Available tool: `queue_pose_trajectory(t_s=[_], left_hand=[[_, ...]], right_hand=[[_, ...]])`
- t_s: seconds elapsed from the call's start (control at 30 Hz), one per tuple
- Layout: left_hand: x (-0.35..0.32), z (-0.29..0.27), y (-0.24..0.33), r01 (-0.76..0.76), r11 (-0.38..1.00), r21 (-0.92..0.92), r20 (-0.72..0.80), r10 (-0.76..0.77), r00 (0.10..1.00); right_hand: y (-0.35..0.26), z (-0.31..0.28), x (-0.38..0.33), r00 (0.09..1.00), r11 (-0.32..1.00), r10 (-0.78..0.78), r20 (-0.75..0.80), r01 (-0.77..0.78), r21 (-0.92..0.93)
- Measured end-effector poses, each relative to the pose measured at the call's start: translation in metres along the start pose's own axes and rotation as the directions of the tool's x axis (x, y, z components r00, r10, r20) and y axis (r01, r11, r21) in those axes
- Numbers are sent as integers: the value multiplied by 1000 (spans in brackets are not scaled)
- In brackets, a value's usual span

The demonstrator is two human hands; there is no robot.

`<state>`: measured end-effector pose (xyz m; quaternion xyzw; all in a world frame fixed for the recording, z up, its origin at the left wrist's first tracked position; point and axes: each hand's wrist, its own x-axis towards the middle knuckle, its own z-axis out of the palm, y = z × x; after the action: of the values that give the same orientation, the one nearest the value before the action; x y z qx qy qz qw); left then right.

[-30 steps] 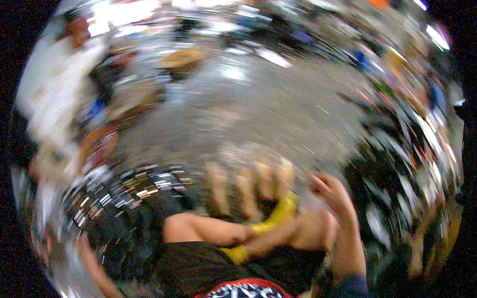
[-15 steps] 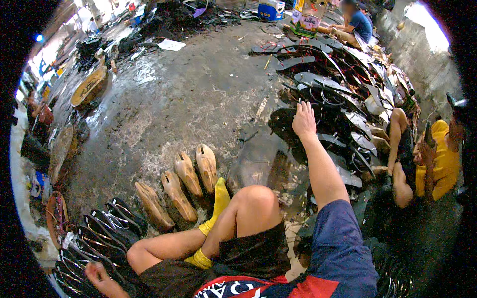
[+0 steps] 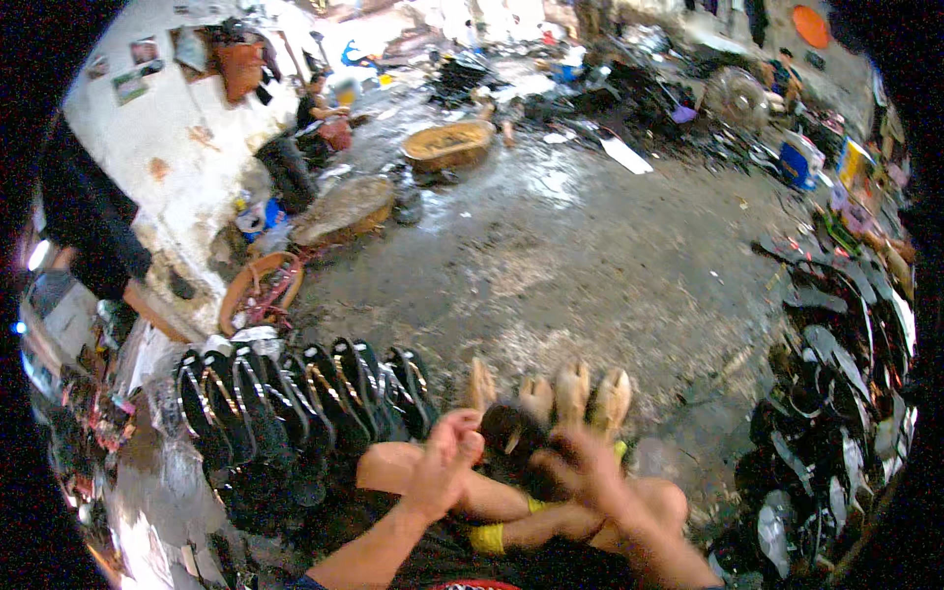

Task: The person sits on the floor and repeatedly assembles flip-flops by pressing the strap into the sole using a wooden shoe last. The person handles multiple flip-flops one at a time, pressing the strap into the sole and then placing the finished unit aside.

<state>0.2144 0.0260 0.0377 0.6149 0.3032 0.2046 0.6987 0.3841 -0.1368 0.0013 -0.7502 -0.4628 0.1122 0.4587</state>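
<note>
A black sandal (image 3: 511, 433), blurred by motion, is held up in front of my crossed legs. My right hand (image 3: 590, 467) is at its right side with bent fingers, apparently gripping it. Close to its left edge is my left hand (image 3: 447, 467), thumb and fingers drawn together; whatever is between them is too small to tell. Just beyond the sandal, several wooden shoe lasts (image 3: 573, 395) stand in a row on the floor. On the left lie rows of finished-looking black sandals (image 3: 324, 393) with shiny straps.
Dark sandals and grey soles (image 3: 831, 393) are heaped along the right. A reddish basket (image 3: 261, 293), a grey stone-like slab (image 3: 344, 209) and an oval wooden block (image 3: 447, 145) are at left and far left. Other people sit far off near scraps and a fan (image 3: 737, 98).
My right hand has come back from the sandal pile on the right to my lap, with a black sandal beside it. My left hand has risen toward it. The view has swung left.
</note>
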Motion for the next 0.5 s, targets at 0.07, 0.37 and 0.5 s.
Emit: queue_pose_trajectory(t_s=[0.07,0.37,0.5], left_hand=[[-10,-11,-8,135,989,58,15,-136,991],[-47,-70,-62,439,898,6,122,-436,891],[-57,-75,-68,524,850,-46,138,-514,846]], right_hand=[[-32,38,-23,980,950,161,114,-185,252],[-85,108,-58,810,511,464,359,-576,638],[-86,119,-66,806,494,489,333,-571,656]])
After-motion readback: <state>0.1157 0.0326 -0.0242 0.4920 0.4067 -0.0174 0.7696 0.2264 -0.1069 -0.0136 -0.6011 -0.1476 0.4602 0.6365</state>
